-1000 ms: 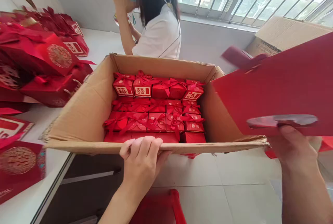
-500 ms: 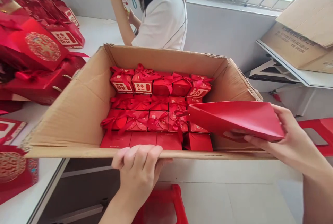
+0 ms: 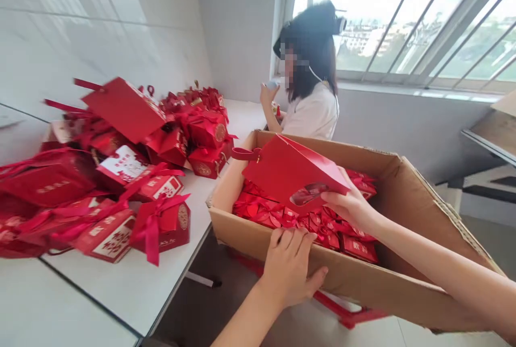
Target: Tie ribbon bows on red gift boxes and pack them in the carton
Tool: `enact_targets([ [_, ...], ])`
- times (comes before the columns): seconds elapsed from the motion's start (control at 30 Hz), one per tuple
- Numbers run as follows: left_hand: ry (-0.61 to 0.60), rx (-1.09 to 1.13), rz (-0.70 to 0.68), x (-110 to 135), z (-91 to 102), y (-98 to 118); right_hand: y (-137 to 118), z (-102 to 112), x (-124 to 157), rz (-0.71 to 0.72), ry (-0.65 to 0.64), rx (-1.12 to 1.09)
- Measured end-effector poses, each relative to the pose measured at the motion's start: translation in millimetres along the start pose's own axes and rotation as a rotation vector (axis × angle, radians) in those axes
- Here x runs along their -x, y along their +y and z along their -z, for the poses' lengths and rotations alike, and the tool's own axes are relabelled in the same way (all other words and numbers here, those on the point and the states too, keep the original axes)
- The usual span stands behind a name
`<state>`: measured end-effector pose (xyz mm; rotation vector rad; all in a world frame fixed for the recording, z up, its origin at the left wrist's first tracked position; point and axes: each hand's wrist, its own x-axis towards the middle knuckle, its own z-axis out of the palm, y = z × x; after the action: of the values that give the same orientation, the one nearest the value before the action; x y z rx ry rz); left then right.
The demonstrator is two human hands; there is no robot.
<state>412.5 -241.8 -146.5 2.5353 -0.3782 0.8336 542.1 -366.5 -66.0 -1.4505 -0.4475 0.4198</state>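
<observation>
My right hand is closed on the lower right end of a red gift box, with thumb and fingers on either side. The box is tilted, has a strap loop at its upper left end and a dark oval window on its side. It hangs over an open cardboard carton. Rows of small red ribbon-tied boxes lie in the carton, partly hidden by the held box. Hooked over the carton's near rim are the fingers of my left hand, its thumb against the outside wall.
On the left, a white table bears a pile of red gift boxes with ribbons. Beyond the carton a person in a white top faces left near a barred window. Red stool legs show under the carton.
The view has swung left and up, showing more of the table pile. My right hand has brought the gift box leftward over the carton, its strap loop now visible. My left hand stays on the rim.
</observation>
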Motion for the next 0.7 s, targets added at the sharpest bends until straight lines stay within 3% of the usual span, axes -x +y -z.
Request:
enact_targets([
  [0.07,-0.05,0.085,-0.008,4.6,6.7,-3.5,4.7,-5.5,-19.5,-0.088,-0.091,-0.112],
  [0.13,-0.002,0.193,0.058,10.0,17.4,-9.5,14.7,-1.6,-32.7,-0.227,-0.177,-0.164],
  [0.27,0.315,0.346,0.579,9.8,47.4,-22.4,43.5,11.3,-34.5,-0.389,-0.318,-0.171],
  [0.33,0.259,0.437,0.678,0.3,60.8,-25.4,54.4,10.7,-28.4,-0.395,-0.362,-0.163],
  [0.4,0.153,0.488,0.627,-12.3,68.9,-26.6,59.2,5.7,-24.2,-0.377,-0.367,-0.126],
  [0.47,0.121,0.421,0.538,-22.7,71.0,-27.8,57.9,0.2,-24.5,-0.292,-0.311,-0.025],
  [0.6,0.127,0.081,0.361,-27.4,63.0,-33.8,45.4,-4.0,-32.3,0.079,-0.123,0.297],
  [0.7,0.105,-0.046,0.266,-21.0,53.6,-40.6,35.5,-7.1,-33.1,0.16,-0.231,0.467],
])
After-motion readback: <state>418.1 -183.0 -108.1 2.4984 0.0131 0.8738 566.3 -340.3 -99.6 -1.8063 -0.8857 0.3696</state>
